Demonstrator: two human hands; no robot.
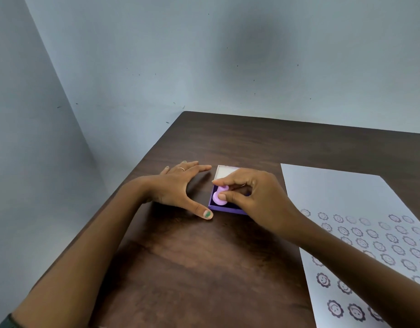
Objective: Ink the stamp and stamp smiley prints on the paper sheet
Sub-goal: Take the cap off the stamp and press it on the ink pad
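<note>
The tabletop (192,268) was dark brown wood grain, its far corner set near pale blue walls. A purple ink pad case (225,209) lay open on it, its white lid (224,172) behind. A white paper sheet (341,192), well to the right, carried rows of smiley prints (322,279). The left hand (178,185) rested flat on the surface just beside the case.

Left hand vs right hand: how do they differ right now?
The left hand lies flat and open on the table, holding nothing; the right hand is pinched shut on the stamp. The left hand sits beside the ink pad, thumb at its corner; the right hand is over the pad. A ring shows on the left hand, none visible on the right. Both are bare.
</note>
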